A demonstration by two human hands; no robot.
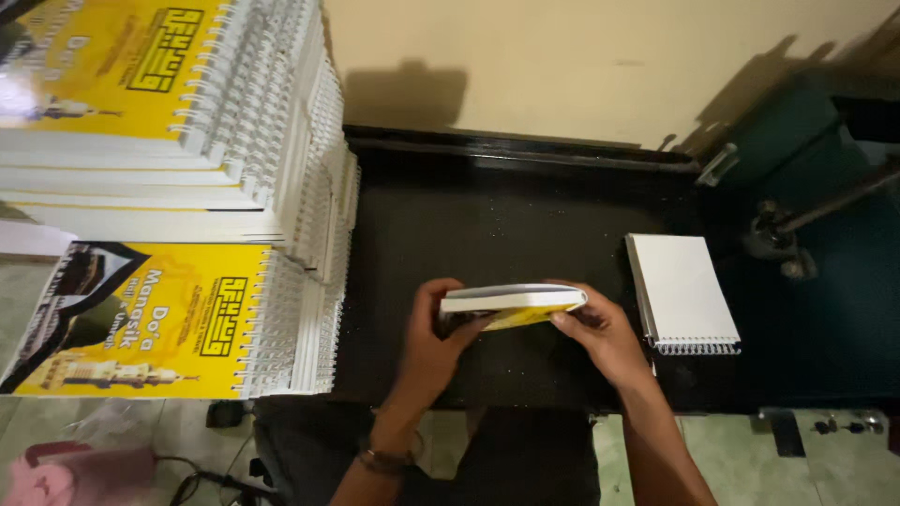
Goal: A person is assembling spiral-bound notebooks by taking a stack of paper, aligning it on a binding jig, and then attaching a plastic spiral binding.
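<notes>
Closest to the camera, down at the bottom edge, there's a pink blurry thing (56, 473) on the floor at the lower left with a dark cable curling beside it; the person's forearms come up from there, a dark bracelet (384, 459) on the left wrist.

Both hands are on one small booklet (511, 305), which sits about mid-way across the black worktop (506, 225); it's held on its edge, white page block showing up top and a yellow cover peeking out underneath; left hand (431, 347) is wrapped round the left end with the thumb up against it, right hand (600, 337) pinches the right end with fingers closed on the corner; so both grips are snug on the booklet, not loose.

Just right of the right hand lies a white spiral-bound pad (682, 290), flat, wire coil along its near edge; not touching the hand as far as I can see.

Left of the worktop is a stack of yellow-covered spiral booklets (169, 319), cover with a dark building picture and a black square emblem, white wire binding on the right side; behind it a taller stack of the same kind (159, 112), piled higher.

Far right there's a dark teal machine (816, 187) with a metal lever; the cream wall (581, 56) runs behind it all.
</notes>
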